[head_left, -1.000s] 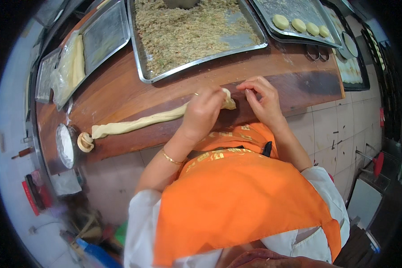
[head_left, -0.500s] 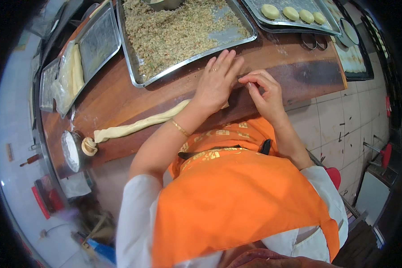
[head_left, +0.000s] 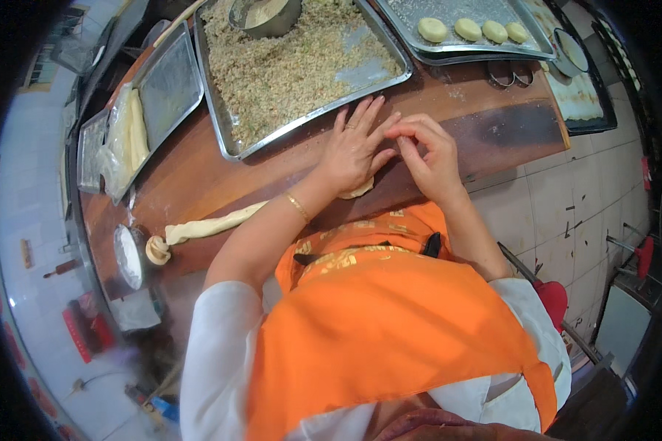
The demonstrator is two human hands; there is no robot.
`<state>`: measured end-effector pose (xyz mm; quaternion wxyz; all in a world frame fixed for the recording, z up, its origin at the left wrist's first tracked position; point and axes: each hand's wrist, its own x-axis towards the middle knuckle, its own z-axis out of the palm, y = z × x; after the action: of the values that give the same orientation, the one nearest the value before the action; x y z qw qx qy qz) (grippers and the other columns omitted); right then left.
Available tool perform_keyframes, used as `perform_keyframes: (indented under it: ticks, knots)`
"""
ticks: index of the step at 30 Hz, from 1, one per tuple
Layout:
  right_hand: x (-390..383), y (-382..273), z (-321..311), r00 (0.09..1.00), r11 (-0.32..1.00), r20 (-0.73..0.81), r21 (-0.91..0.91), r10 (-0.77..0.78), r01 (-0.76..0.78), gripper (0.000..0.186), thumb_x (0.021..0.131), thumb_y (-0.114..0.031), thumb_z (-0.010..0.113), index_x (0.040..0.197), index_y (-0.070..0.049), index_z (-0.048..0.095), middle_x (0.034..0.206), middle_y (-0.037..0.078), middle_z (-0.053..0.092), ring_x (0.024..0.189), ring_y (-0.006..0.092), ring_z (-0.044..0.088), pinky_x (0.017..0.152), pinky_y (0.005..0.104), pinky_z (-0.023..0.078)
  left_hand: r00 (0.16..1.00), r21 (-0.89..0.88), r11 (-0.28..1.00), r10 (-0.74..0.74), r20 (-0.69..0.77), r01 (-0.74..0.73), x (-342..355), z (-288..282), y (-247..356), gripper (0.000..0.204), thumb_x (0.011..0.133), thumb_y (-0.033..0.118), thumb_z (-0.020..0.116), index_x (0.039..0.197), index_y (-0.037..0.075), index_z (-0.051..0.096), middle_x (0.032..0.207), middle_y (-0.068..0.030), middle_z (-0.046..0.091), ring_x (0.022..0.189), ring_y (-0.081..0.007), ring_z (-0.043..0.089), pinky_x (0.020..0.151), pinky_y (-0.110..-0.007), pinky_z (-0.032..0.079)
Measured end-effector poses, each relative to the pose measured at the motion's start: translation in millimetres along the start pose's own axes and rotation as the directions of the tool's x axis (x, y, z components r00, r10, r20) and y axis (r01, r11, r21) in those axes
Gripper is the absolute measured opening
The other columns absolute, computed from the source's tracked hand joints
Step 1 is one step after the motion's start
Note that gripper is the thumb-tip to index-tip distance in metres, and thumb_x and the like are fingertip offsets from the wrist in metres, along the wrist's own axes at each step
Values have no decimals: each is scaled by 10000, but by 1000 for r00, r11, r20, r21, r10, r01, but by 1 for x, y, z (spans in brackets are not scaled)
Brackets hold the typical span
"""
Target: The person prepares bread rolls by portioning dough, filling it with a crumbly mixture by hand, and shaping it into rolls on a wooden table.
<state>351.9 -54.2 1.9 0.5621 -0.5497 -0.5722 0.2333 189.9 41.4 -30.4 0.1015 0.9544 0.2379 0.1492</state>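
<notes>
A long rope of pale dough (head_left: 215, 225) lies along the near edge of the wooden table, passing beneath my left forearm. Its other end shows just under my left palm. My left hand (head_left: 351, 151) is open, fingers spread and pointing away from me, close to the filling tray's near edge. Beside it, my right hand (head_left: 428, 151) is closed in a pinch that meets the tip of my left index finger. Whatever lies between those pinched fingertips, if anything, is too small to make out.
A large metal tray (head_left: 318, 112) of crumbly filling holds a metal bowl (head_left: 276, 22). Far right, another tray (head_left: 485, 15) carries several dough rounds (head_left: 432, 29), near two ring cutters (head_left: 502, 73). At left are bagged dough (head_left: 129, 140), a flour bowl (head_left: 130, 257) and a dough coil (head_left: 157, 251).
The whole view has shifted slightly. My left hand's fingers have spread wider, and my right hand's pinch has come to my left index fingertip.
</notes>
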Motion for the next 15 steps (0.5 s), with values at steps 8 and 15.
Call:
perform_keyframes:
  ticks: [8,15]
  knots:
    - [-19,4,-7,1000,996,4,-87,3,-3,188,860,64,582,978,-20,701,951,88,659,796,178,639,679,280,509,995,38,995,94,-29,-92,8,6,-5,582,926,341,614,1441,110,471,1539,-162,371,1435,-326,334,1143,-493,269]
    - [14,-8,13,997,993,67,-108,-35,42,162,835,16,693,992,-28,687,951,111,668,770,228,659,686,303,531,997,-4,999,44,67,-44,-34,-8,12,584,900,466,622,1387,153,547,1536,-166,366,1457,-334,293,1169,-558,223]
